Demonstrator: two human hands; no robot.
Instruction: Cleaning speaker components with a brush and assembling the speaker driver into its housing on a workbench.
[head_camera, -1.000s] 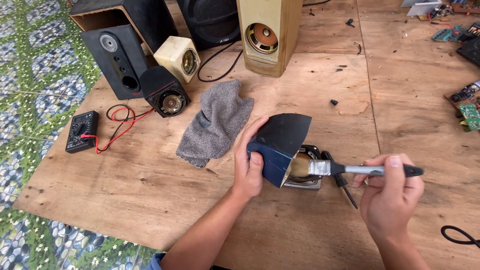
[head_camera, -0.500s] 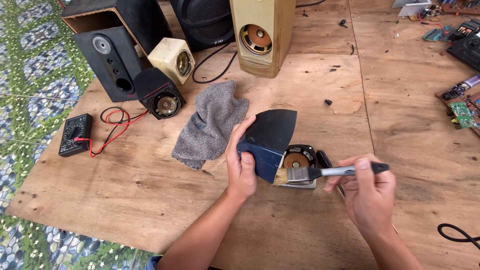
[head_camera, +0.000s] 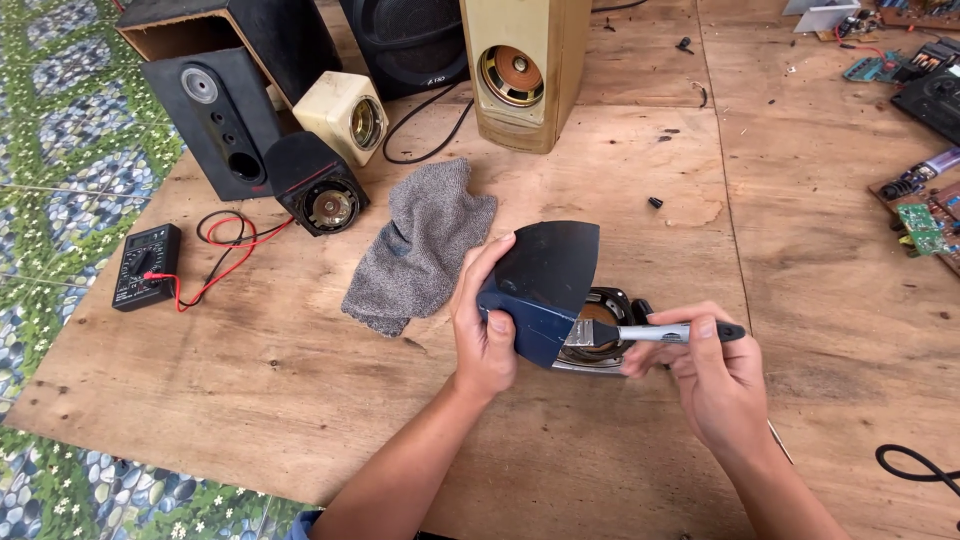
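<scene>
Now the left hand (head_camera: 487, 335) grips the dark blue speaker shell (head_camera: 540, 290) at frame centre on the table (head_camera: 250, 380), while the right hand (head_camera: 712, 372), pinching the paintbrush (head_camera: 650, 333), has slid its bristles in from the right against the driver (head_camera: 600, 325), mostly hidden behind the shell

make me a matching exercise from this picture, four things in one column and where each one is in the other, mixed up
Things:
1. paintbrush
2. grey cloth
3. multimeter
4. dark blue speaker shell

Places:
A. near the board's left edge, red lead attached
B. gripped by the left hand
C. lying flat, left of the hands
D. held in the right hand

Pairs: 1-D, 2-C, 3-A, 4-B
</scene>
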